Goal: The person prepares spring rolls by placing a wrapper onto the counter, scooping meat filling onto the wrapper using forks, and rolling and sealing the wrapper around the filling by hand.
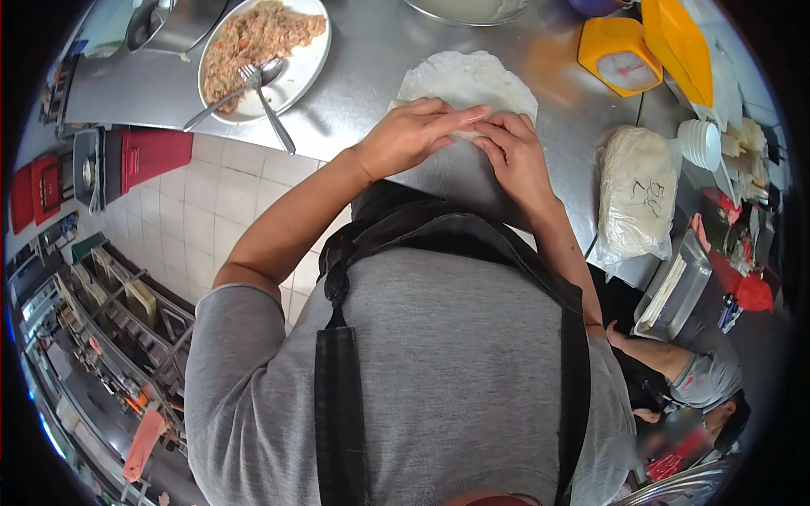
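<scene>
A thin, whitish round dough wrapper (468, 78) lies on the steel table in front of me, its near edge folded over under my fingers. My left hand (412, 135) is closed on the left part of that fold, one finger reaching across towards the other hand. My right hand (515, 152) pinches the fold just to the right, with the fingertips of both hands almost touching. Whatever lies inside the fold is hidden by my fingers. At the left, a white plate (317, 61) carries a minced filling (257, 38), a fork (268, 105) and a spoon (221, 108).
A yellow kitchen scale (620, 59) stands at the back right, near a plastic-wrapped stack (637, 190) of pale sheets. A metal bowl (468, 13) sits at the far edge. Beside a metal tray (675, 295), another person (709, 371) is at lower right.
</scene>
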A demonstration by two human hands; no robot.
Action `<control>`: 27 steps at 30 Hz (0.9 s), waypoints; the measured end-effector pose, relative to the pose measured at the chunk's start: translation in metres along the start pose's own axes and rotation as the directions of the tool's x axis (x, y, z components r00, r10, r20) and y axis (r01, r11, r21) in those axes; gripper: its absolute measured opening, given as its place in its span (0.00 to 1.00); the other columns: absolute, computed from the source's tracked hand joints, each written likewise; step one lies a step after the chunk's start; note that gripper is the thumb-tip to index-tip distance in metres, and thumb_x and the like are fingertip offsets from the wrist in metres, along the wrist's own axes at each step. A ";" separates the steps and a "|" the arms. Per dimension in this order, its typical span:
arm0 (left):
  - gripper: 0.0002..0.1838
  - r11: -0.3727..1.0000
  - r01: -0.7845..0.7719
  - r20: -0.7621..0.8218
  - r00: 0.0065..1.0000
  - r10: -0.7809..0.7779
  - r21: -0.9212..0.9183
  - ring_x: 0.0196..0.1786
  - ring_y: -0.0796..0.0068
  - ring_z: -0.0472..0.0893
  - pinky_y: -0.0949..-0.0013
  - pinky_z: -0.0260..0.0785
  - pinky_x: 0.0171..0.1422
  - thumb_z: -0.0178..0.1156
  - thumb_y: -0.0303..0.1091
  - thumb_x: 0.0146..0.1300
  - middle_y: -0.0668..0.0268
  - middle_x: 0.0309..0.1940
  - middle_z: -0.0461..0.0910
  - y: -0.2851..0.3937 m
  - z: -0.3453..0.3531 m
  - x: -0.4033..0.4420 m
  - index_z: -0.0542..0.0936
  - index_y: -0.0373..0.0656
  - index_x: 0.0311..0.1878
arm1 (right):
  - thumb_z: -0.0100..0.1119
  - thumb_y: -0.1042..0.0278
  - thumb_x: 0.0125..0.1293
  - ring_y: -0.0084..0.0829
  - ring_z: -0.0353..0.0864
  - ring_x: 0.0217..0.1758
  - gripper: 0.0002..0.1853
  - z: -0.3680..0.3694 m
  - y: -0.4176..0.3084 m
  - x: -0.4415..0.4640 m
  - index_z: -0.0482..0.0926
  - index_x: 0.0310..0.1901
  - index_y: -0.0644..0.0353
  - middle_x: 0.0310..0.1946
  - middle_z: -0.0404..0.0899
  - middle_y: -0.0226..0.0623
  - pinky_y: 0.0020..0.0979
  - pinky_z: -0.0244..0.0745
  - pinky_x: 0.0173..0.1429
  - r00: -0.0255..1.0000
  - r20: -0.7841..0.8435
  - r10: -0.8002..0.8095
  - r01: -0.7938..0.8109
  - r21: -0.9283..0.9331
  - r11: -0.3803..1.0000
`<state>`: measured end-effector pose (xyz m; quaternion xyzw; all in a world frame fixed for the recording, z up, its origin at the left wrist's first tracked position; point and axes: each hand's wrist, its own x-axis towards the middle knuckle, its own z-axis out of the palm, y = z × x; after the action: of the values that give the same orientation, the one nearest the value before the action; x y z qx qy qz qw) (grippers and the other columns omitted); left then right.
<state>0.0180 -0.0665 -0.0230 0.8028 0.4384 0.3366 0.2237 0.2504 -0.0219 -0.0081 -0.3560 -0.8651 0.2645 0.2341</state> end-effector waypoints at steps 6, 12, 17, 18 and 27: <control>0.45 0.968 0.185 0.128 0.978 -0.165 -0.170 0.54 0.62 0.84 0.60 0.79 0.62 0.71 0.24 0.60 0.65 0.51 0.89 0.002 -0.014 0.017 0.66 0.57 0.80 | 0.73 0.69 0.59 0.40 0.78 0.51 0.17 -0.002 -0.009 -0.003 0.87 0.51 0.55 0.44 0.80 0.34 0.42 0.73 0.57 0.988 -0.133 -0.075 0.065 -0.081 0.995; 0.46 0.816 0.446 0.341 0.881 -0.328 -0.368 0.56 0.64 0.88 0.62 0.80 0.63 0.69 0.19 0.63 0.60 0.54 0.89 0.000 -0.032 0.043 0.63 0.58 0.82 | 0.74 0.68 0.59 0.42 0.79 0.52 0.17 0.000 -0.003 -0.007 0.87 0.51 0.56 0.46 0.82 0.36 0.42 0.75 0.57 0.991 -0.112 -0.074 0.056 -0.156 0.986; 0.45 0.918 0.223 0.176 0.969 -0.173 -0.328 0.55 0.68 0.88 0.63 0.81 0.62 0.68 0.17 0.63 0.58 0.51 0.89 -0.004 -0.019 0.032 0.65 0.55 0.81 | 0.72 0.70 0.60 0.42 0.80 0.51 0.16 -0.004 0.002 -0.001 0.87 0.50 0.57 0.45 0.83 0.36 0.42 0.76 0.57 0.993 -0.100 -0.058 0.047 -0.117 0.992; 0.45 0.930 0.208 0.170 0.972 -0.162 -0.303 0.55 0.69 0.88 0.64 0.81 0.62 0.67 0.16 0.63 0.58 0.50 0.90 -0.003 -0.017 0.032 0.65 0.54 0.81 | 0.72 0.70 0.60 0.42 0.80 0.51 0.16 -0.005 0.002 0.000 0.87 0.51 0.57 0.45 0.83 0.36 0.42 0.77 0.57 0.995 -0.089 -0.050 0.040 -0.108 0.993; 0.43 0.784 0.462 0.350 0.876 -0.331 -0.414 0.47 0.71 0.88 0.66 0.79 0.58 0.69 0.19 0.62 0.59 0.48 0.91 -0.015 -0.028 0.057 0.66 0.52 0.81 | 0.72 0.69 0.58 0.38 0.79 0.52 0.16 -0.012 -0.001 0.005 0.87 0.50 0.53 0.43 0.81 0.32 0.39 0.74 0.58 0.992 -0.106 -0.068 0.051 -0.153 0.987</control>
<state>0.0116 -0.0086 0.0056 0.6457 0.4667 0.2729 0.5392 0.2536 -0.0158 0.0025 -0.3606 -0.8786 0.1713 0.2620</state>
